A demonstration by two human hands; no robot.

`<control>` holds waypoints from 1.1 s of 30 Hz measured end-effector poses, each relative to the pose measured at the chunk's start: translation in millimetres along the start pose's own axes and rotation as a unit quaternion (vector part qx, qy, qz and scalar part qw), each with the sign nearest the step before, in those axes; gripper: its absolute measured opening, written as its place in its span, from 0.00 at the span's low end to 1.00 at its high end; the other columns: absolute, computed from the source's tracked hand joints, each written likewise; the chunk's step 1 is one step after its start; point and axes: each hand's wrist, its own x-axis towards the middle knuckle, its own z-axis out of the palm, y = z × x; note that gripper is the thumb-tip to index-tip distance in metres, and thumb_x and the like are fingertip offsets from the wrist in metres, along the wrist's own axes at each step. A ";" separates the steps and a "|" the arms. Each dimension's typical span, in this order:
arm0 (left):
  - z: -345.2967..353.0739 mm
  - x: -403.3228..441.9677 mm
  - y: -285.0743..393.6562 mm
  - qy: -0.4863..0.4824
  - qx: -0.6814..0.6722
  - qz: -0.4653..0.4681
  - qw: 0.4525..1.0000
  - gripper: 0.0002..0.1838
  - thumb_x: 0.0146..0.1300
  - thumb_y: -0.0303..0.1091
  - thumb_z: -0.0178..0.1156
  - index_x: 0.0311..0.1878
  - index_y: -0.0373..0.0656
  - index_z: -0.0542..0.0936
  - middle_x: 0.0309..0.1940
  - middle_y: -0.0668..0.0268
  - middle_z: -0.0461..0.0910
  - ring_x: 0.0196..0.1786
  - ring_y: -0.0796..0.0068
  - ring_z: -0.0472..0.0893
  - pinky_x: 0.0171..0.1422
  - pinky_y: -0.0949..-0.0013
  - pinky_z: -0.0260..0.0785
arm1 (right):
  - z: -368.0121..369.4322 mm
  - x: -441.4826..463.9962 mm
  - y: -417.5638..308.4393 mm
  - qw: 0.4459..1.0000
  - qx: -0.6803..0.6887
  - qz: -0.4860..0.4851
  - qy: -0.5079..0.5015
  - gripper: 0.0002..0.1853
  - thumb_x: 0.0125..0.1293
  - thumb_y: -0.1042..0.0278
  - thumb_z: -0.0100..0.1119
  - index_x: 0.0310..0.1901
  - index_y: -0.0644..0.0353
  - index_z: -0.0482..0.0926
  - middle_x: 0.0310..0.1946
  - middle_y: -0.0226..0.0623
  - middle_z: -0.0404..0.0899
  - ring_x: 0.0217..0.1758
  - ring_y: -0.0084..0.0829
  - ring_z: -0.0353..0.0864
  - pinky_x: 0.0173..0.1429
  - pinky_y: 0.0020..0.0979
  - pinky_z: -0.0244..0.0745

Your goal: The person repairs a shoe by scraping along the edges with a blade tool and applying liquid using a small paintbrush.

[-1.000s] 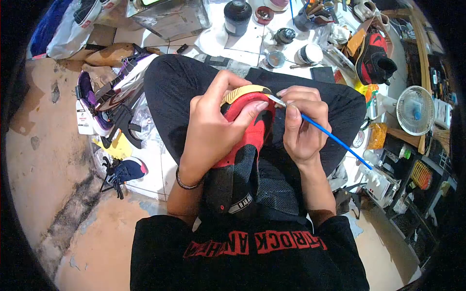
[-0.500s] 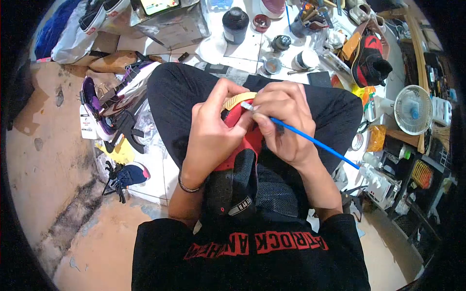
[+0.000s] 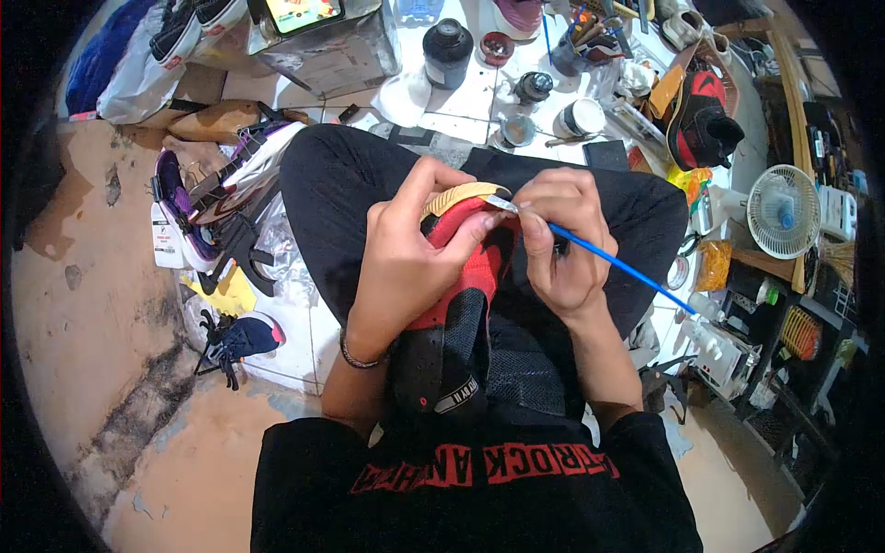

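Note:
A red and black sneaker point(image 3: 461, 286) with a tan gum sole point(image 3: 456, 195) lies over my lap, toe pointing away from me. My left hand point(image 3: 406, 249) wraps round its front part, thumb on the red upper and fingers over the sole. Pinched in my right hand point(image 3: 567, 244) is a slim paintbrush point(image 3: 627, 267) with a blue handle. The brush's pale, silvery tip touches or nearly touches the edge where sole meets upper, near the toe's right side. Bristles are too small to make out.
Beyond my knees stand a dark bottle point(image 3: 448, 53), small jars point(image 3: 534, 88) and a cup of tools point(image 3: 573, 57). A black and red shoe point(image 3: 705, 118) is at upper right, above a white fan point(image 3: 784, 210). Purple shoes point(image 3: 184, 203) and a navy shoe point(image 3: 241, 334) lie left.
My right hand and the paintbrush have moved right along the sole edge. The sneaker has turned slightly, showing more of its red toe and black swoosh-like mark.

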 end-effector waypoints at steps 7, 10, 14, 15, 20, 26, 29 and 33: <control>-4.9 2.8 -3.4 0.010 0.027 0.038 0.999 0.15 0.60 0.29 0.74 0.45 0.36 0.78 0.37 0.57 0.88 0.42 0.70 0.90 0.45 0.70 0.78 | 1.8 -23.1 10.3 0.989 0.064 0.104 0.083 0.03 0.69 0.79 0.61 0.40 0.65 0.77 0.34 0.41 0.83 0.37 0.38 0.82 0.44 0.34 0.76; -15.0 0.9 -12.1 0.009 -0.038 -0.004 0.999 0.14 0.63 0.30 0.72 0.47 0.35 0.80 0.36 0.61 0.87 0.40 0.78 0.85 0.48 0.73 0.76 | -7.9 -24.5 0.5 0.929 0.201 0.273 0.146 0.08 0.77 0.68 0.57 0.40 0.62 0.73 0.33 0.36 0.82 0.32 0.24 0.81 0.40 0.27 0.76; -39.6 2.7 -29.9 0.047 -0.002 -0.005 0.999 0.10 0.67 0.33 0.70 0.42 0.36 0.82 0.34 0.68 0.86 0.39 0.83 0.82 0.46 0.76 0.74 | -27.0 -16.6 -11.0 0.821 0.438 0.305 0.201 0.09 0.80 0.65 0.55 0.41 0.58 0.72 0.31 0.32 0.78 0.34 0.25 0.82 0.42 0.29 0.78; -45.6 4.2 -36.9 0.058 0.005 -0.009 0.998 0.10 0.68 0.34 0.69 0.39 0.36 0.82 0.32 0.70 0.85 0.37 0.85 0.80 0.44 0.78 0.72 | -29.9 -16.1 -20.8 0.809 0.459 0.299 0.216 0.08 0.80 0.65 0.54 0.41 0.58 0.72 0.32 0.32 0.78 0.34 0.26 0.82 0.43 0.30 0.79; -49.1 15.8 -75.8 0.064 -0.001 -0.031 0.997 0.14 0.72 0.36 0.65 0.30 0.40 0.78 0.24 0.81 0.69 0.29 0.90 0.63 0.32 0.78 0.54 | -36.8 -22.5 -44.5 0.775 0.545 0.254 0.197 0.09 0.80 0.63 0.55 0.43 0.58 0.73 0.33 0.33 0.81 0.37 0.28 0.85 0.46 0.33 0.82; -56.3 12.8 -63.4 0.028 0.076 -0.003 0.997 0.20 0.81 0.37 0.46 0.48 0.32 0.85 0.43 0.61 0.87 0.48 0.76 0.82 0.60 0.72 0.70 | -38.2 -23.5 -57.6 0.778 0.559 0.214 0.191 0.10 0.78 0.63 0.57 0.44 0.62 0.74 0.34 0.35 0.80 0.36 0.29 0.85 0.44 0.33 0.82; -44.7 -0.2 8.0 0.003 0.028 0.119 0.992 0.19 0.78 0.39 0.50 0.49 0.31 0.84 0.45 0.60 0.86 0.50 0.74 0.82 0.62 0.69 0.71 | -35.9 -21.1 -60.2 0.800 0.530 0.203 0.196 0.10 0.77 0.65 0.60 0.43 0.65 0.76 0.35 0.36 0.80 0.35 0.27 0.84 0.43 0.31 0.80; -25.3 -30.5 77.9 -0.161 -0.097 0.105 0.977 0.17 0.60 0.30 0.72 0.50 0.31 0.84 0.46 0.59 0.85 0.50 0.70 0.83 0.59 0.68 0.73 | -27.2 -24.6 -67.2 0.851 0.454 0.185 0.188 0.08 0.75 0.69 0.62 0.43 0.66 0.77 0.34 0.36 0.81 0.34 0.24 0.82 0.43 0.27 0.78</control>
